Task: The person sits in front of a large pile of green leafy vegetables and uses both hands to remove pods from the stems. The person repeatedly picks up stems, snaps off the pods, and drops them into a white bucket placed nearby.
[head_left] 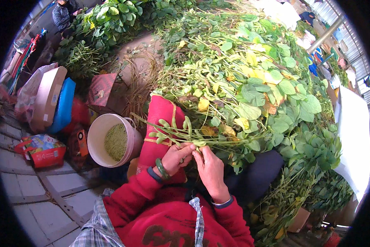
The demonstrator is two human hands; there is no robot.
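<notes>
My left hand (174,159), with a green bangle at the wrist, pinches the left end of a green soybean pod (199,143). From the other side my right hand (211,169) grips the same pod between thumb and forefinger. Just beyond my fingers a cut soybean stalk (178,132) lies across my lap, bearing several plump pods (187,125). Under it is a red cloth with yellow trim (160,114), over my left leg. Left of that stands a white plastic bucket (135,143), partly filled with shelled green beans (116,142).
A large heap of soybean plants (228,74) spreads ahead and to the right. On the left are a red printed bag (47,154), a blue tray (61,105) and a red patterned box (101,89). A person (63,15) sits at the far left; a white sheet (351,136) stands right.
</notes>
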